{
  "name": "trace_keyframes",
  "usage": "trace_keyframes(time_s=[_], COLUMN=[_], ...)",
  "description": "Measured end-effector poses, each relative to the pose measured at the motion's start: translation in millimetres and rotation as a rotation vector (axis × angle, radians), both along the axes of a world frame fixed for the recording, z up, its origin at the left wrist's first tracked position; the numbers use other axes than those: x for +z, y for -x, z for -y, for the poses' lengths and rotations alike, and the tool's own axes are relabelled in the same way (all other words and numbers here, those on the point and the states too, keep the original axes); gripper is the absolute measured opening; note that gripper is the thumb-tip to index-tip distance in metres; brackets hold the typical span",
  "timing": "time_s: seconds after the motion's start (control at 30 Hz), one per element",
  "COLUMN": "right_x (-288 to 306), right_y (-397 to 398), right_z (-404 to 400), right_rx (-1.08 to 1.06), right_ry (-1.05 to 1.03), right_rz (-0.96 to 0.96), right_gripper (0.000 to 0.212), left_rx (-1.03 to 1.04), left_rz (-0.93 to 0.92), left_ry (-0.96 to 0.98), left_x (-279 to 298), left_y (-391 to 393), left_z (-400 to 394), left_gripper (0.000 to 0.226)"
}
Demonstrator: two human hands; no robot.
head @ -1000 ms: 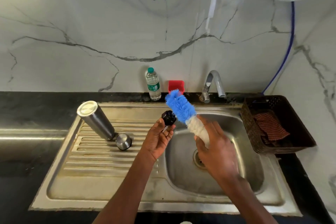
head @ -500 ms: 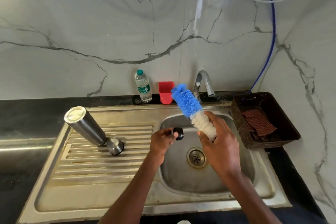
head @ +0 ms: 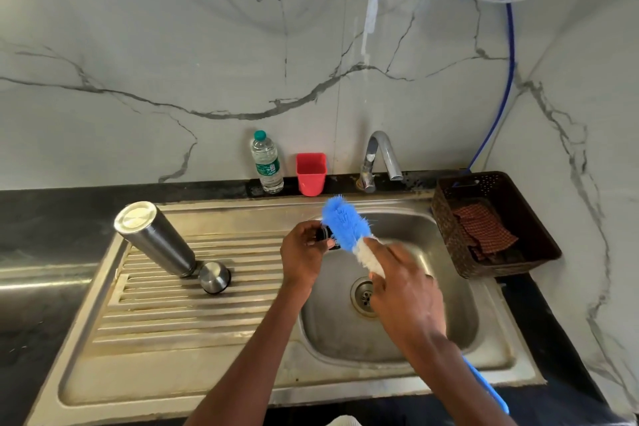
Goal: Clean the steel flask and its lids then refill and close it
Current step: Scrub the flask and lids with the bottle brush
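Hands (head: 304, 252) (head: 401, 290) scrub black lid (head: 326, 235) over sink (head: 432, 287); cloth (head: 484, 232) fills basket (head: 511, 263).

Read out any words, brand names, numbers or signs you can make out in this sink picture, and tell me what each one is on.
None can be read.
Clear plastic water bottle with a green cap: its green and white label carries print, too small and blurred to read.
Steel flask lying on the drainboard, red plastic cup, blue bottle brush and brown plastic basket: no text visible.
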State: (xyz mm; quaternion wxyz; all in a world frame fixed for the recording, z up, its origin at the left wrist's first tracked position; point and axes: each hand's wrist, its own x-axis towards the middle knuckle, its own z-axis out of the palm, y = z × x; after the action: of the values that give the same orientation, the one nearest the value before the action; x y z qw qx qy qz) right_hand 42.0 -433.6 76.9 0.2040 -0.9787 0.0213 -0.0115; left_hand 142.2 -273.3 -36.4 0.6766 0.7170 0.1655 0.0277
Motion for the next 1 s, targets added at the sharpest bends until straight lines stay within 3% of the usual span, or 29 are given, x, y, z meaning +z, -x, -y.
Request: trace_keyframes(time_s=[0.1, 0.27, 0.4, 0.47, 0.57, 0.77, 0.9, 1.0], right_x=[6, 21, 23, 30, 37, 36, 44, 32], right_y=[-21, -9, -19, -31, -8, -36, -9, -33], right_z=[-2, -5, -7, -1, -5, 8, 1, 15], right_rx=[-0.033, 0.059, 0.032, 0.009, 0.125, 0.080, 0.180, 0.056], right_ry=[0.008, 0.145, 0.132, 0.111, 0.239, 0.124, 0.240, 0.119], right_rz=[-0.029, -0.014, -0.025, -0.074, -0.086, -0.080, -0.072, -0.087], right_gripper=[0.063, 0.062, 0.061, 0.056, 0.053, 0.057, 0.046, 0.048], left_rx=[-0.053, 0.096, -0.109, -0.113, -0.111, -0.148, -0.162, -0.275], left_rz=[0.078, 0.097, 0.149, 0.172, 0.199, 0.277, 0.248, 0.272], left_ry=[0.008, -0.037, -0.018, -0.074, -0.164, -0.111, -0.039, 0.032], left_x=[5, 9, 12, 10, 10, 14, 12, 16], left_y=[3, -1, 6, 8, 7, 11, 9, 14], left_z=[8, -1, 3, 2, -4, -2, -9, -6], left_gripper=[0.043, 0.037, 0.043, 0.044, 0.041, 0.050, 0.051, 0.049])
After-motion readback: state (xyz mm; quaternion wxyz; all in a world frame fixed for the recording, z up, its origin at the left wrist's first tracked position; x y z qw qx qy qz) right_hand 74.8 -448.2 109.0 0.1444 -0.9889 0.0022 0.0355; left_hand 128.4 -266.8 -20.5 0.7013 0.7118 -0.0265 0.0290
